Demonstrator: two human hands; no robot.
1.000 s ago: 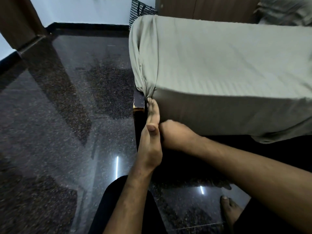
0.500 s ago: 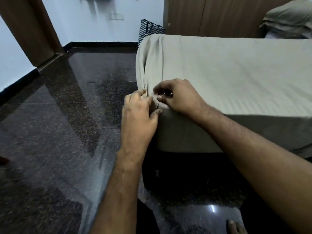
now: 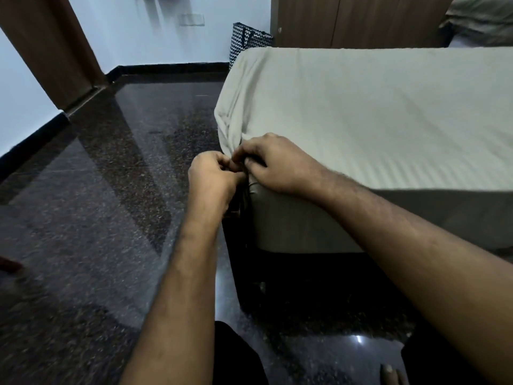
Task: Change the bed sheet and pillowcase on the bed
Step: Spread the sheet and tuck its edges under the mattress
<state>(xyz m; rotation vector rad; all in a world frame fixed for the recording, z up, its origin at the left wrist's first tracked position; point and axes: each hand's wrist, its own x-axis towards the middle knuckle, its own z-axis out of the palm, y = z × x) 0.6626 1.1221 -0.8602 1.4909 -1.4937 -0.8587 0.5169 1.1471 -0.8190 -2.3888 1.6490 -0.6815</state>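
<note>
A grey-green striped bed sheet [image 3: 374, 115] covers the mattress, with gathered folds running down its near left corner. My left hand [image 3: 212, 176] and my right hand [image 3: 274, 162] meet at that corner, both with curled fingers pinching the bunched sheet fabric. Below them the sheet's side panel hangs over the dark bed frame [image 3: 244, 259]. Pillows [image 3: 483, 20] in matching fabric lie at the far right end of the bed.
Polished dark granite floor [image 3: 97, 204] spreads to the left of the bed. A black-and-white patterned bag [image 3: 247, 43] stands beyond the bed beside a brown wardrobe [image 3: 347, 20]. A brown door frame [image 3: 55, 51] is at the left wall. My bare foot [image 3: 391, 373] shows at the bottom.
Both hands rose from the base of the mattress corner up to its top edge and now pinch the gathered sheet there. The view tilted up.
</note>
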